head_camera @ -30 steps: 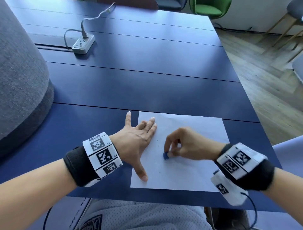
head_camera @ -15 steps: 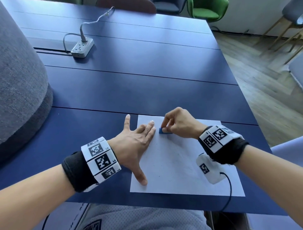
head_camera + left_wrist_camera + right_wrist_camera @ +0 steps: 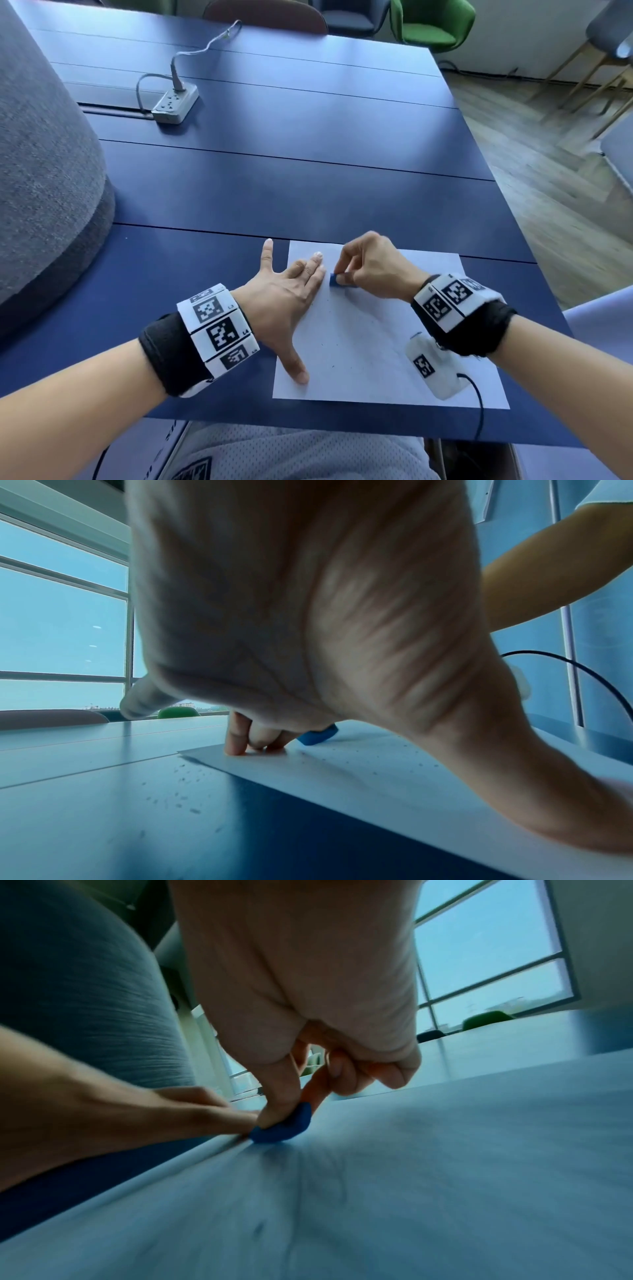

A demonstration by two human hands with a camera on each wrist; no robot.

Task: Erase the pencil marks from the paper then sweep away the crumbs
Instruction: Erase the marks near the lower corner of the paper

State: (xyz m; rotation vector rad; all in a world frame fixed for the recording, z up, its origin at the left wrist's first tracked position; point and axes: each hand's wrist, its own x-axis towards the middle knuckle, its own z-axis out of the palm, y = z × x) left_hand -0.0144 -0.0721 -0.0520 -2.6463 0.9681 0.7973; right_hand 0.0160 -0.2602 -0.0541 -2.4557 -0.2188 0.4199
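Note:
A white sheet of paper (image 3: 370, 335) lies on the blue table (image 3: 274, 192) near its front edge. My left hand (image 3: 291, 294) lies flat with spread fingers on the sheet's left edge and presses it down. My right hand (image 3: 363, 270) pinches a small blue eraser (image 3: 335, 279) between thumb and fingers and holds it down on the paper near the far left corner, just right of my left fingertips. The eraser (image 3: 284, 1127) touches the sheet in the right wrist view. Dark crumbs (image 3: 181, 796) dot the table and the paper (image 3: 359, 772). Faint grey smudges (image 3: 356, 329) remain on the sheet.
A grey power strip (image 3: 174, 104) with its cable sits at the far left of the table. A grey upholstered chair back (image 3: 41, 178) stands at the left. Green and dark chairs (image 3: 435, 25) stand beyond the far edge. The table's right edge drops to a wooden floor (image 3: 548, 178).
My right hand carried the eraser from the sheet's middle up to the far left corner, then slid it slightly back toward me. My left hand stayed pressed on the paper's left edge.

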